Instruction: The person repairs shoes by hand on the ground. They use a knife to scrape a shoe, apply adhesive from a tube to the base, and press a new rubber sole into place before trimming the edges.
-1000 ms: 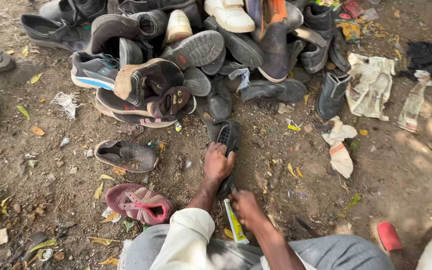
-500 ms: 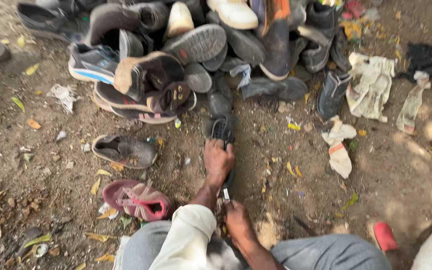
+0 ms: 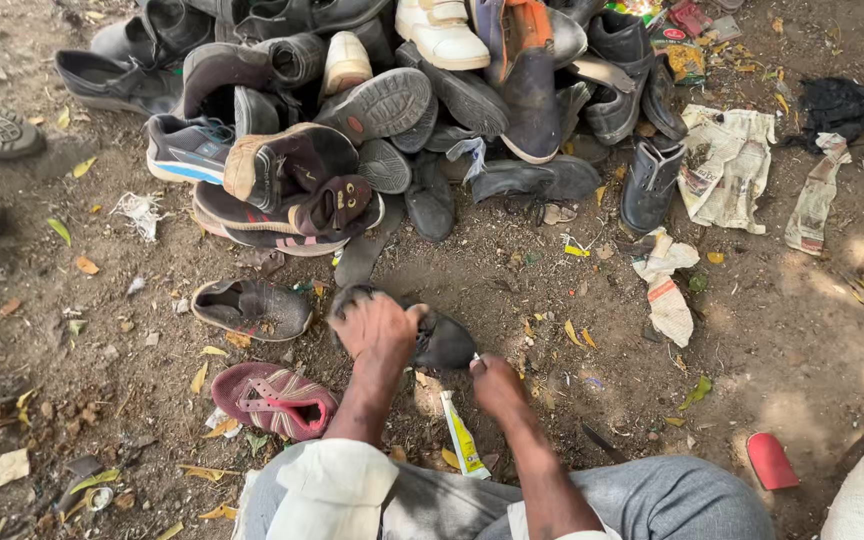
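Observation:
My left hand (image 3: pixel 380 330) presses down on a black shoe (image 3: pixel 444 342) that lies sideways on the dirt in front of my knees, fingers spread over its left end. My right hand (image 3: pixel 497 383) is closed just right of the shoe's heel end; a small pale tip of a thin tool pokes out above the fist. A yellow and white glue tube (image 3: pixel 462 436) lies on the ground between my forearms.
A heap of worn shoes (image 3: pixel 392 110) fills the ground beyond. A grey shoe (image 3: pixel 252 308) and a pink sandal (image 3: pixel 274 400) lie at left. Crumpled newspaper (image 3: pixel 724 165) and scraps lie at right, a red piece (image 3: pixel 772 460) near my right knee.
The black shoe has come nearer to me and turned from lengthwise to sideways under my left hand. My right hand has moved up from the glue tube to the shoe's end.

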